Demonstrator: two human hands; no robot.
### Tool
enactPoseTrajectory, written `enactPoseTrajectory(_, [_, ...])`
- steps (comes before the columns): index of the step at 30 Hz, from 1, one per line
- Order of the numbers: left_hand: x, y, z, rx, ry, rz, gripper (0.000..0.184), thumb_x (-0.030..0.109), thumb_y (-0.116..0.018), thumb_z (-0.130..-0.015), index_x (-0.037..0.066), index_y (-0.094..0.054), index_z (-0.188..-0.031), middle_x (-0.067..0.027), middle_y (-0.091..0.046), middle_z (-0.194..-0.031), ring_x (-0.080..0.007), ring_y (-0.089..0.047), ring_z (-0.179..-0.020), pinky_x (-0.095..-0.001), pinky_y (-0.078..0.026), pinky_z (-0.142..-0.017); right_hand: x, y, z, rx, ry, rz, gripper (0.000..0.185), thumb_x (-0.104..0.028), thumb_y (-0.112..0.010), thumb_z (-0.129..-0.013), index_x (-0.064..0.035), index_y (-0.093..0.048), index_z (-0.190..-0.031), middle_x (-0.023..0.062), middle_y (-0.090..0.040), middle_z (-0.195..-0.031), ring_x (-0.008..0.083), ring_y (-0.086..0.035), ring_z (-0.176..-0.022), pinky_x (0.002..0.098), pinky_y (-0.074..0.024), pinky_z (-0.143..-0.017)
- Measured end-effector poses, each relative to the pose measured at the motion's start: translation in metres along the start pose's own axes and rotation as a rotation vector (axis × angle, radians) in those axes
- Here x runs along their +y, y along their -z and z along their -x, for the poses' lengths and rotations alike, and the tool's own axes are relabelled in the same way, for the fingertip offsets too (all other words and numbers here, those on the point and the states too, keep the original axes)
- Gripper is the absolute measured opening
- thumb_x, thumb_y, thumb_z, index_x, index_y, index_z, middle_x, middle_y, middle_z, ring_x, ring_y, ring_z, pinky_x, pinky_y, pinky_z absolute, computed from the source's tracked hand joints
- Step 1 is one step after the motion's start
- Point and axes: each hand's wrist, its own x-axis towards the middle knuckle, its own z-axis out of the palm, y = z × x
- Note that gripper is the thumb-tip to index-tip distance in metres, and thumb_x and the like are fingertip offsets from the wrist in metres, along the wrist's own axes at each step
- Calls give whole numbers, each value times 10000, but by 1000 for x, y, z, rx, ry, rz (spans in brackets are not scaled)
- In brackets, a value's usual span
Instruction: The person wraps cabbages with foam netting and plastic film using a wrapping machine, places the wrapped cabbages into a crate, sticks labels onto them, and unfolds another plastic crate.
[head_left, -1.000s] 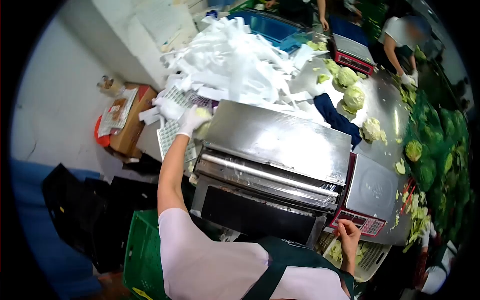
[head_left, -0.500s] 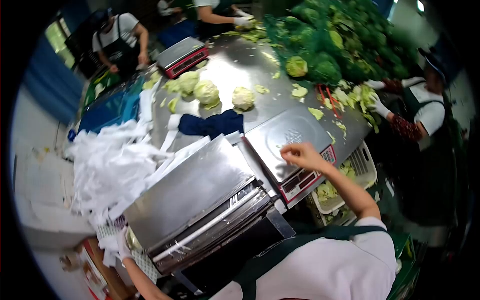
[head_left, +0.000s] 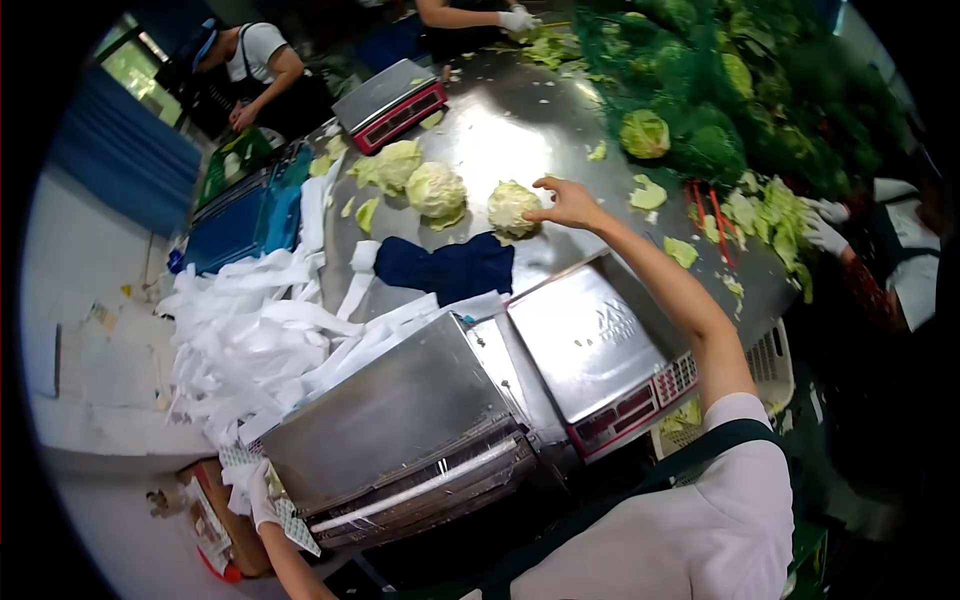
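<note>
My bare right hand (head_left: 566, 205) reaches across the table, thumb and forefinger apart at the right side of a trimmed, pale green cabbage (head_left: 513, 209). The thumb tip overlaps the cabbage's edge; whether it presses on it I cannot tell. Two more cabbages, one round (head_left: 437, 190) and one with loose leaves (head_left: 392, 167), sit to its left. At lower left, my gloved left hand (head_left: 263, 494) is beside the metal wrapping machine (head_left: 385, 410), by a white perforated basket (head_left: 298, 527). A pale green sliver shows next to its fingers, which are partly hidden.
A scale (head_left: 585, 335) stands under my right forearm, and a second scale (head_left: 390, 105) farther back. White foam strips (head_left: 260, 330) pile up at left near a navy cloth (head_left: 445, 268). Netted cabbages (head_left: 700, 100) fill the back right. Several co-workers stand around the table.
My right hand has moved forward and left, from above the near scale to the single cabbage, its fingers opening out. The left hand stays beside the machine. The view has shifted slightly.
</note>
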Motion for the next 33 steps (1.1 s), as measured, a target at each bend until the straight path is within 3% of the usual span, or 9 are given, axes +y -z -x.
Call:
enactPoseTrajectory(2, [52,-20,41,104,188,-22,533,337,-653,-738,94,-506,-1190,-78,-458,-1243,-295,-446,-1133,-487,-430,-744,-15,-24,-40,-76,9,-38,827,-602,-688,-561,-40,-528,-1147,201,-573,-1096,344,-546,-1014,393,-420,-880])
enactPoseTrajectory(5, [81,-26,58,76,177,-104,529,363,-627,-767,95,-507,-1207,-76,-458,-1256,-244,-460,-1133,-477,-416,-807,-41,-72,-91,-39,90,-138,933,-632,-688,-531,-13,-480,-1196,225,-542,-1135,348,-527,-1050,383,-414,-901])
enactPoseTrajectory(11, [119,-38,83,-22,61,-260,449,356,-565,-822,104,-527,-1192,-71,-506,-1197,-221,-480,-1106,-431,-408,-839,-58,-158,-178,-76,-471,-387,1249,-663,-718,-450,-25,-158,-1367,265,-311,-1331,392,-321,-1231,461,-308,-993])
enactPoseTrajectory(14, [136,-56,85,-1,-4,-281,382,270,-551,-849,55,-538,-1164,-70,-554,-1117,-188,-520,-1022,-356,-417,-837,-60,-184,-182,22,-568,-254,1259,-703,-688,-443,20,-197,-1350,270,-390,-1277,336,-431,-1173,373,-350,-978])
enactPoseTrajectory(18, [164,-111,64,-143,-366,-231,303,154,-582,-837,-12,-573,-1090,-78,-600,-990,-140,-551,-906,-241,-420,-796,-21,-209,-207,206,-578,-548,844,-482,-777,-521,25,-494,-1135,172,-578,-1046,280,-589,-930,383,-478,-812])
enactPoseTrajectory(22, [215,-196,58,-359,-359,-181,338,200,-595,-827,-16,-572,-1086,-109,-612,-1023,-159,-565,-954,-256,-427,-821,-30,-157,-177,-32,-742,-1195,591,-345,-766,-645,-24,-546,-1091,122,-590,-997,261,-611,-835,447,-523,-710])
enactPoseTrajectory(24, [232,-233,51,-474,-486,-346,369,255,-616,-802,0,-586,-1068,-144,-628,-981,-192,-589,-933,-271,-440,-810,-41,-131,-156,-110,-595,-1335,601,-351,-753,-659,-17,-548,-1115,119,-586,-999,228,-594,-873,399,-513,-701])
enactPoseTrajectory(28, [232,-297,2,-559,-743,-726,306,239,-591,-763,6,-608,-961,-165,-625,-925,-301,-595,-900,-360,-457,-785,-51,-51,-81,-226,-234,-1034,619,-342,-706,-708,1,-498,-1180,103,-573,-1025,170,-552,-938,308,-458,-787])
enactPoseTrajectory(33, [232,-346,-74,-166,-755,-970,337,217,-519,-771,64,-562,-1068,-167,-605,-995,-317,-555,-983,-392,-436,-839,-64,46,69,-176,-11,-578,932,-327,-831,-496,53,-419,-1240,163,-506,-1184,237,-494,-1101,334,-365,-958])
